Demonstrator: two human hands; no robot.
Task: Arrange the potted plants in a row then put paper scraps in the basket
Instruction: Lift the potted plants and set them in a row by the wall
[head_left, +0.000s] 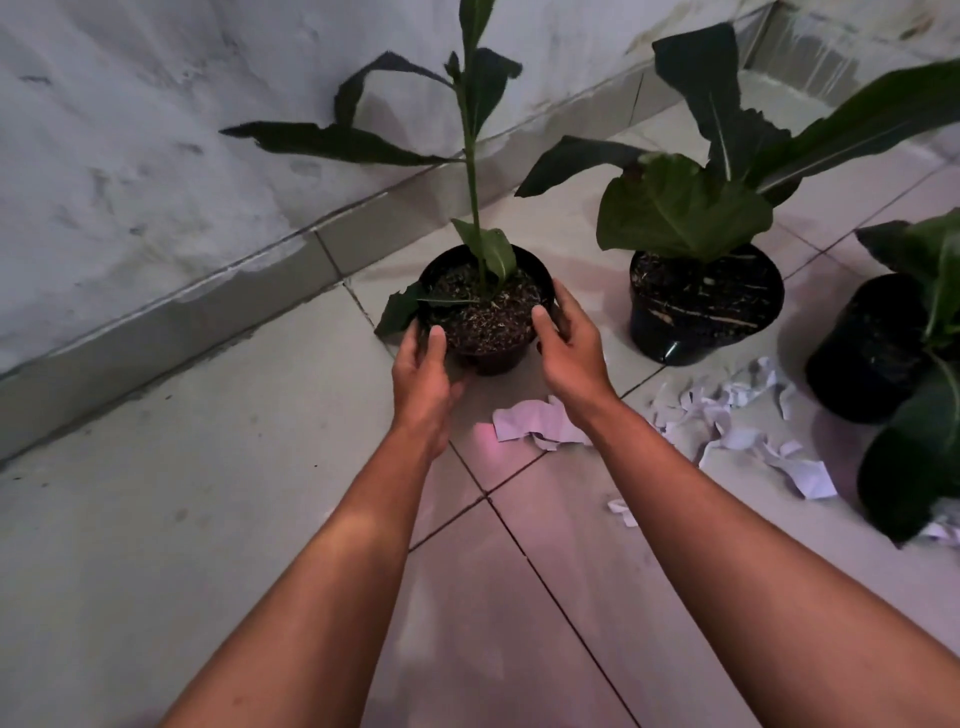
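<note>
A tall, thin-stemmed plant in a small black pot (488, 312) stands on the tiled floor near the wall. My left hand (423, 379) grips the pot's left side and my right hand (569, 345) grips its right side, thumbs over the rim. A second black pot with broad leaves (704, 306) stands to its right. A third potted plant (878, 348) sits at the right edge, partly cut off. White torn paper scraps (737, 415) lie on the floor in front of the pots, one larger piece (535, 423) between my forearms. No basket is visible.
A rough grey wall (156, 156) with a tiled skirting runs diagonally behind the pots. Pale floor tiles (182, 519) stretch to the left and toward me. A recessed corner (795, 57) shows at the top right.
</note>
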